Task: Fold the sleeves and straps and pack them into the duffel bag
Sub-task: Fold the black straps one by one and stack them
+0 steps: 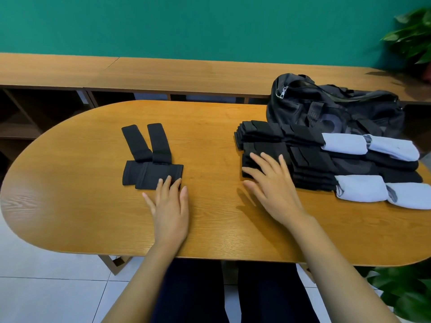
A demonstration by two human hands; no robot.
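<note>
Resting flat on the oval wooden table (70,194), the left hand (169,206) has its fingers straight and grips nothing. Its fingertips press on the near right edge of a black fabric strap piece (151,174). This piece lies left of the table's middle: one wide folded band across, and two narrower black bands (149,143) that run from it toward the far side, side by side and a little tilted to the left.

The right hand (272,183) is also open, with the fingers spread and relaxed over the near left corner of a stack of folded black sleeves (303,155). It seems to touch the top layer, but against the dark cloth I cannot say this for sure.

Four pale blue rolled sleeves (345,143) lie at the right side of the stack, two farther and two nearer. Just behind the stack, at the far right of the table, the black duffel bag (338,108) lies slumped, with a silver zipper pull (283,92) at its left end.

A long wooden bench (163,73) stands behind the table, before a green wall (186,22).
</note>
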